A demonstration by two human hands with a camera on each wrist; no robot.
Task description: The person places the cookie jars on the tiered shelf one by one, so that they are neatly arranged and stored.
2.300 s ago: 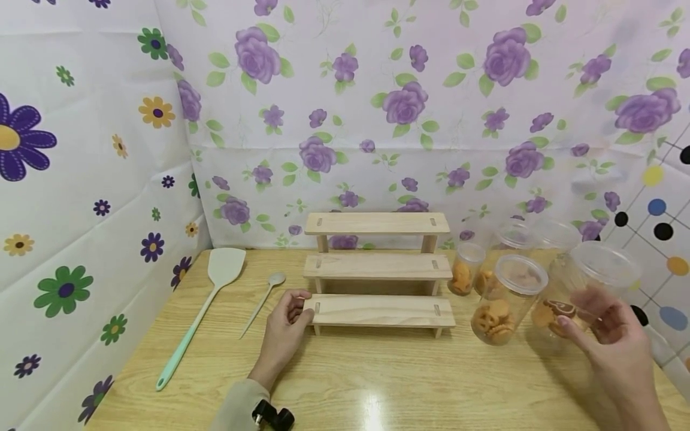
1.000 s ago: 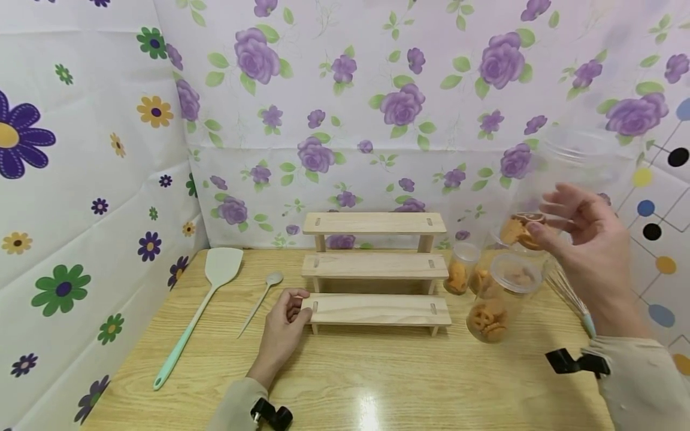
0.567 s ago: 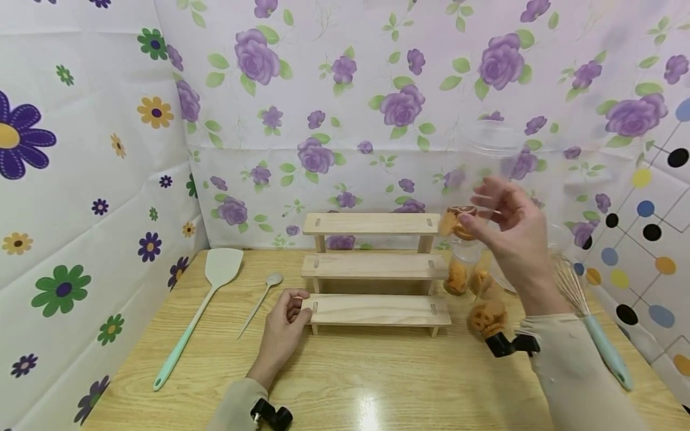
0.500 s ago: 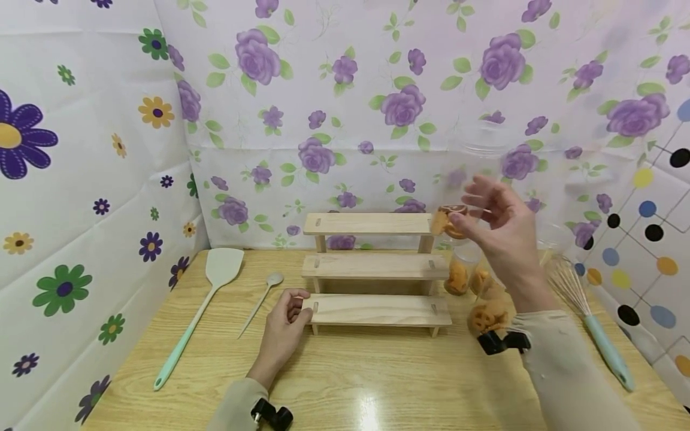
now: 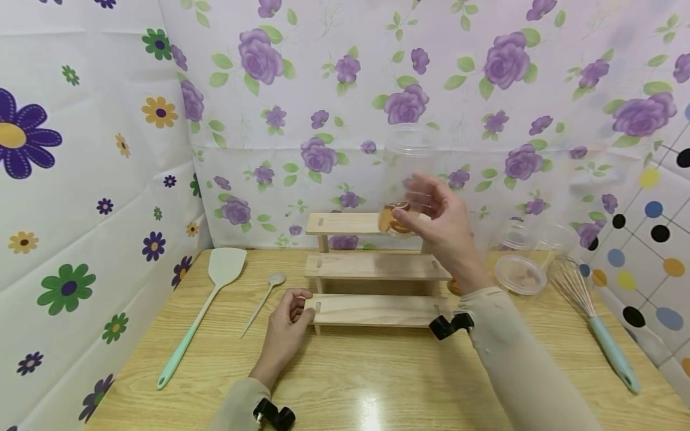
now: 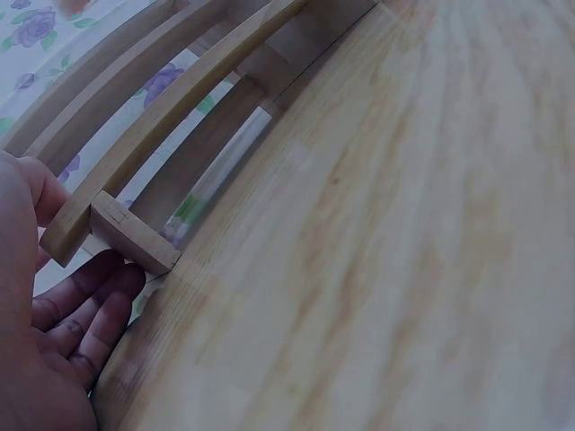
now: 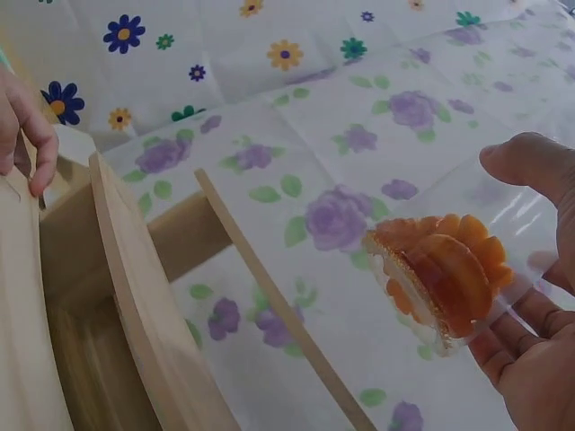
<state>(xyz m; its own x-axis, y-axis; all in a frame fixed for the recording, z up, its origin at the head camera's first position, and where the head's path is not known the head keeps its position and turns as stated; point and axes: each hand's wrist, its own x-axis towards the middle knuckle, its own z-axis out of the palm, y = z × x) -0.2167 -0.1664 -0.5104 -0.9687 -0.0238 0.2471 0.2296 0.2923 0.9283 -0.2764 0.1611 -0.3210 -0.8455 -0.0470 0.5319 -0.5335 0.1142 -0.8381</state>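
Pale wood grain covers the table (image 5: 334, 377), which glints near its front. On the near left, the left hand (image 5: 286, 326) grips the end of the lowest shelf (image 5: 372, 310) of a three-step rack (image 5: 372, 265), thumb on top. A spoon (image 5: 264, 302) and a spatula (image 5: 215, 284) lie left of the rack, and a whisk (image 5: 598, 329) well to its right. Farther back, the right hand (image 5: 439, 221) holds a clear jar (image 5: 401, 179) between thumb and fingers, cookies (image 5: 389, 216) in its bottom.

This jar has just come leftward from the other jars (image 5: 520, 275), and is now up at the top shelf (image 5: 345, 223), before the flowered cloth (image 5: 318, 155); the work seems to have passed from the jar group to the rack, with the jar apparently not yet set down.

Seen from the head, the jar's base overlaps the top shelf, so contact is hard to judge; the right wrist view shows cloth between them, so they look apart. The left wrist view alone shows fingers (image 6: 106, 329) curled beneath the lowest shelf by a leg (image 6: 135, 235); whether they touch it I cannot tell. Only the head view takes in the whisk and other jars.
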